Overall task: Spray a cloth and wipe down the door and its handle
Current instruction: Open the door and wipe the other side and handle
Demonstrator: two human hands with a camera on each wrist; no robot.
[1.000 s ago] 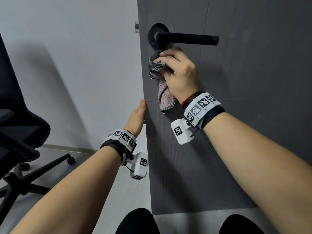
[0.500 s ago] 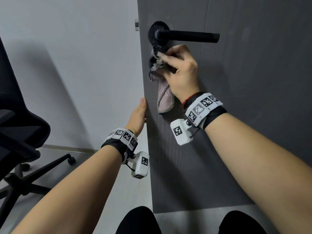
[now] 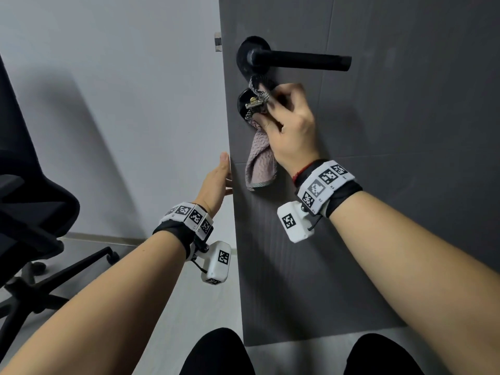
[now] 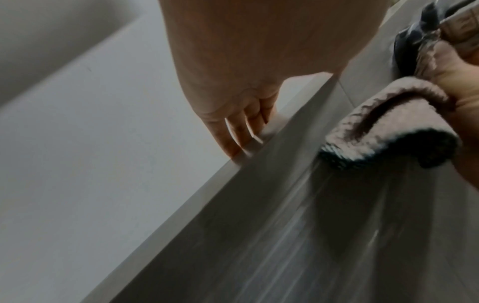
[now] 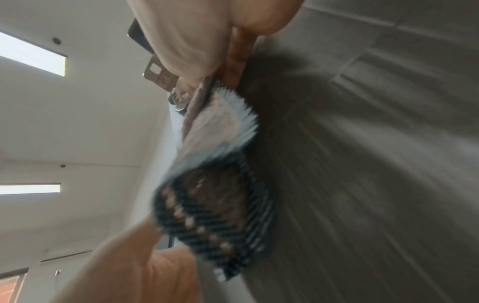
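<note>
Both hands meet the grey door (image 3: 378, 185): right hand (image 3: 290, 125) clutches the pink cloth (image 3: 261, 163) against the round lock plate (image 3: 243, 104) beneath the black lever handle (image 3: 297, 60); left hand (image 3: 217, 182), fingers straight, presses the door's edge.

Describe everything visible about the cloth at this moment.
The cloth is a small pinkish waffle-textured rag with a dark stitched border, bunched and folded. The right hand grips its upper part and presses it against the round black lock plate below the door handle, beside a brass key. Its lower end hangs loose down the grey door.
</note>
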